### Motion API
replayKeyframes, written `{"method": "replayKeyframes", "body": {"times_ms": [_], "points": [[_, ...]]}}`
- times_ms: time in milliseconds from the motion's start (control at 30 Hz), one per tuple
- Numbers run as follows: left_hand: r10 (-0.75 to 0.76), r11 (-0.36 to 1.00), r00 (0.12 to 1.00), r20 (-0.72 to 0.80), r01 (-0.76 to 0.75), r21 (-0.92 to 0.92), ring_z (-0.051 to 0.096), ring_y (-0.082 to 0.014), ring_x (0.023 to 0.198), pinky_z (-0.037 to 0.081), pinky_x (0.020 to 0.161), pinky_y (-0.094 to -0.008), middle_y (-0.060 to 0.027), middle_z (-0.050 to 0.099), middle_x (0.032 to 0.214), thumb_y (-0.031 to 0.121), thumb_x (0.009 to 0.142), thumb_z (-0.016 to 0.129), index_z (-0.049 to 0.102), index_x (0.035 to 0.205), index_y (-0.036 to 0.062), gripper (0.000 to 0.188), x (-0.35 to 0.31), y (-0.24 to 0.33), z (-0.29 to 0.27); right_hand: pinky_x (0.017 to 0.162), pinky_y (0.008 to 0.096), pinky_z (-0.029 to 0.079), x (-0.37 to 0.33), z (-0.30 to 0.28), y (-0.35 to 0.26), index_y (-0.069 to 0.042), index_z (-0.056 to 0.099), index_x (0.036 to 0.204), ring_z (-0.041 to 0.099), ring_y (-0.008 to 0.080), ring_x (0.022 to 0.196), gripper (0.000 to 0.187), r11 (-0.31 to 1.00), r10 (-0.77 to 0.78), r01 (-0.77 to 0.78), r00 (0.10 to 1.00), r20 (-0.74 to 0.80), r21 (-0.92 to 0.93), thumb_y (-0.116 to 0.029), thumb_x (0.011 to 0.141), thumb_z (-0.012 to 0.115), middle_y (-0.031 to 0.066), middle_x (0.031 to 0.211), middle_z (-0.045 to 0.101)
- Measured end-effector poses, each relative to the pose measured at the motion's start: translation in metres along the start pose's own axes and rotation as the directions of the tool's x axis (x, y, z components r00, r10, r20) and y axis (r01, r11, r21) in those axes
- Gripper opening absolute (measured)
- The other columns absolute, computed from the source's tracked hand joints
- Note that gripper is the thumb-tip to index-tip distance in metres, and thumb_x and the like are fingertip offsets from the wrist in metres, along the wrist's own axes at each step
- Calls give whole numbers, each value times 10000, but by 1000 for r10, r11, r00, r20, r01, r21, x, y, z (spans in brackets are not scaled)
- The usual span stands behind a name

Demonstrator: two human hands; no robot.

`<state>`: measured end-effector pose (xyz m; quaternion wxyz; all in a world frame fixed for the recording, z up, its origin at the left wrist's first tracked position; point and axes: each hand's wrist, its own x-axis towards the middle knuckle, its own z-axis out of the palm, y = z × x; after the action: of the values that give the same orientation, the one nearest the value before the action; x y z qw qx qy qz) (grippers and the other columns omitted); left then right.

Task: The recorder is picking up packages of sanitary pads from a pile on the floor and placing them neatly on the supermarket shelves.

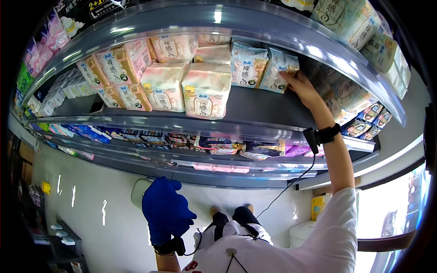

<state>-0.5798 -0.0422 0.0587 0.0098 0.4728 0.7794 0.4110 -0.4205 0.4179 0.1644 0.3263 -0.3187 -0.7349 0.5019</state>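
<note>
My right hand (298,85) reaches up onto the shelf. Its fingers are closed on the right edge of a light blue pack of sanitary pads (274,72), which leans slightly. A similar blue pack (248,66) stands just left of it. Further left are pink and cream packs (207,91), some stacked in two layers. Down in front of my body, away from the shelf, is my left hand (167,210), wholly covered by a bulky, bright blue glove or cloth. Its fingers cannot be made out clearly, nor whether it holds anything.
The upper shelf's clear front edge (218,28) curves above my right hand. More packs (348,93) stand right of it. A dark phone-like object (97,107) lies on the shelf at left. A cable (291,184) hangs from my right wristband. A pale green stool-like object (139,191) stands below.
</note>
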Motion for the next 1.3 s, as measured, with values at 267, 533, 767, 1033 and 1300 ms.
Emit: {"method": "replayKeyframes", "body": {"times_ms": [267,533,767,1033,1300], "points": [[-241,708,946,217,324,-627,596,-125,879,543,653,-279,-29,557,1193,-67,617,662,513,1216,47,628,-47,-54,105,1040,391,391,-58,-14,3,-28,301,1495,440,247,1308,822,995,-81,60,946,-314,-75,-351,871,729,157,1384,502],[-79,997,864,498,60,53,524,-206,590,417,543,-345,-43,523,702,24,775,643,510,887,78,182,-97,-52,190,437,215,342,-295,-36,49,-15,647,820,494,34,486,161,985,97,-140,927,-363,-96,-130,905,721,-31,565,537],[396,774,663,635,-613,156,633,-243,786,490,734,-389,-48,646,793,176,713,722,650,832,115,151,-135,46,262,508,229,406,-503,-125,114,-19,641,819,532,59,558,392,829,556,-536,760,-336,160,-355,1006,562,-7,619,585],[433,735,131,892,-624,-266,584,-276,1139,447,1014,-395,-190,491,1356,437,738,784,657,991,-6,526,-152,321,322,616,239,469,-763,-190,139,0,643,959,584,86,668,268,736,677,-469,472,-565,489,-239,1012,532,24,738,634],[617,615,14,787,-632,-471,554,-259,1213,422,1066,-386,-182,463,1441,428,789,731,608,1084,-18,548,-208,447,397,675,255,500,-872,-220,168,19,637,1019,608,102,742,247,730,682,-330,288,-672,599,-211,999,547,45,802,650]]}}
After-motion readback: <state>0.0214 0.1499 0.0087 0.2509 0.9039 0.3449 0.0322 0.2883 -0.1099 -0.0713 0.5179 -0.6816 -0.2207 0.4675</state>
